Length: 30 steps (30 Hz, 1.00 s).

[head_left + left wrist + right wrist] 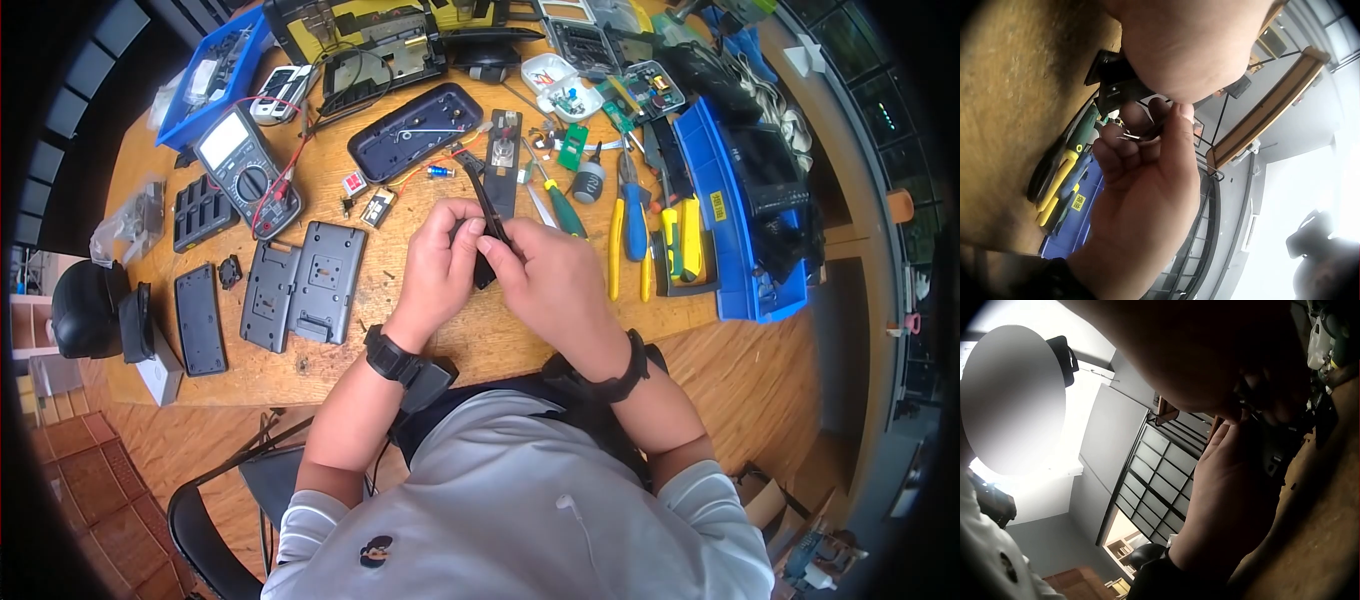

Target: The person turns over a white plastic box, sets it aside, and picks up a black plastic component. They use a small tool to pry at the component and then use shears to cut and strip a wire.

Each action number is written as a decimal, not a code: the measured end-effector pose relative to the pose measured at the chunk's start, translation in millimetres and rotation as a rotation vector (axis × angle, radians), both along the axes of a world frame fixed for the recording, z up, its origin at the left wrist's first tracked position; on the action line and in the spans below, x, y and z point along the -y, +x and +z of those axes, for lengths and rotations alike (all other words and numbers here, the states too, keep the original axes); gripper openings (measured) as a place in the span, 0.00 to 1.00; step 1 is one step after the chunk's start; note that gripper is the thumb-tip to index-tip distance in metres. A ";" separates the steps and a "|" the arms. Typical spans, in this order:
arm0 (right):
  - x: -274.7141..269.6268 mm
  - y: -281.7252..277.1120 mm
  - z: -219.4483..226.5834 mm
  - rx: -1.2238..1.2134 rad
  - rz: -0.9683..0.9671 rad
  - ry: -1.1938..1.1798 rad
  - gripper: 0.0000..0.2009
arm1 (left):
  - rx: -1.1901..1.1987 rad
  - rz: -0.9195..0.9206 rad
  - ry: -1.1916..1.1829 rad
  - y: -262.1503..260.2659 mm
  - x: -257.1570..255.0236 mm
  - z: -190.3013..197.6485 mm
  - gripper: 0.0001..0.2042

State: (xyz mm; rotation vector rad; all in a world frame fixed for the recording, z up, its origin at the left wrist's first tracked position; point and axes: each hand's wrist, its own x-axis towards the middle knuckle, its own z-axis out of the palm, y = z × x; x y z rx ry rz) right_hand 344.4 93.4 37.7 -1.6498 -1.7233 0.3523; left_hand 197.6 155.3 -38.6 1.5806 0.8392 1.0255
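Both hands meet near the table's front edge. The left hand (437, 265) (1191, 50) curls its fingers around a small black part (484, 268) (1119, 87), whose full shape is hidden by the fingers. Pinched between thumb and fingers of the right hand (550, 280) (1147, 200) is a slim dark tool (484, 195), apparently tweezers, slanting up and away. A thin silver tip (1127, 136) shows by the right fingers in the left wrist view. Dark shadow covers much of both hands in the right wrist view, where the black part (1274, 456) appears beside the left hand (1229, 494).
Left of the hands lie black plates (325, 280), a multimeter (245, 170) and a battery (378, 207). Beyond them is a dark tray (415, 130). At right are a green screwdriver (563, 208), pliers (634, 215) and a blue bin (735, 220).
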 end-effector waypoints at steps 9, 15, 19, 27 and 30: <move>-9.2 4.3 -0.5 0.091 0.009 -0.021 0.17 | 0.022 0.000 0.022 0.5 -0.1 5.8 0.06; -20.6 18.1 -3.3 0.281 0.120 0.003 0.15 | 0.134 -0.091 -0.218 -1.3 -4.8 7.4 0.06; -24.0 22.0 1.3 0.351 0.187 -0.010 0.14 | 0.218 -0.168 -0.387 -3.8 -8.4 6.2 0.07; -26.8 29.6 0.8 0.470 0.324 0.098 0.11 | 0.431 -0.232 -0.556 -7.2 -6.2 11.9 0.17; -26.5 32.2 3.0 0.498 0.349 0.108 0.11 | 0.409 -0.240 -0.561 -8.1 -5.9 9.1 0.21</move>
